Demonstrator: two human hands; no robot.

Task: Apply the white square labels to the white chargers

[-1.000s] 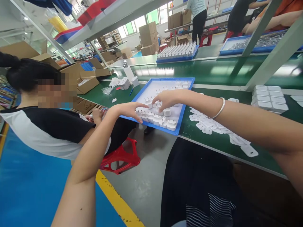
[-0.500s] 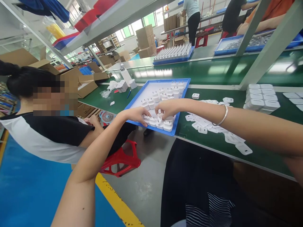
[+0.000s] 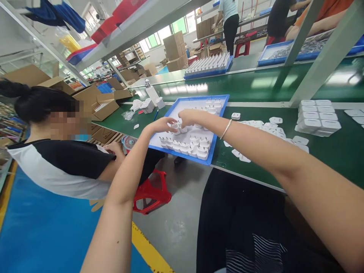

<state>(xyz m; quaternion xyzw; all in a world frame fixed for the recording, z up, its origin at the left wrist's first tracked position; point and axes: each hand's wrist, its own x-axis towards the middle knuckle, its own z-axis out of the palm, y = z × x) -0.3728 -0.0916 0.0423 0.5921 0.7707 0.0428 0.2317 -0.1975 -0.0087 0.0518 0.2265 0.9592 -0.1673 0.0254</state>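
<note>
A blue-rimmed tray (image 3: 211, 156) holds several white plug adapters (image 3: 202, 152) with their pins pointing up, lined up along the near edge and grouped further back. My left hand (image 3: 162, 125) is over the tray's left part, thumb and fingers closed around the side of a white plug adapter (image 3: 174, 128). Beside it my right hand (image 3: 188, 117), bent down at the wrist, pinches at the neighbouring adapters; its fingertips are partly hidden behind the hand.
Loose flat white covers (image 3: 273, 131) lie on the green bench right of the tray, near a stack of white pieces (image 3: 317, 118). A second tray (image 3: 209, 72) of upright plugs stands behind. A co-worker (image 3: 57, 159) sits at the left by a red stool (image 3: 153, 193).
Both hands have moved from the tray's near rows to the adapters further back and left. The near rows now show uncovered. My right forearm has swung leftward.
</note>
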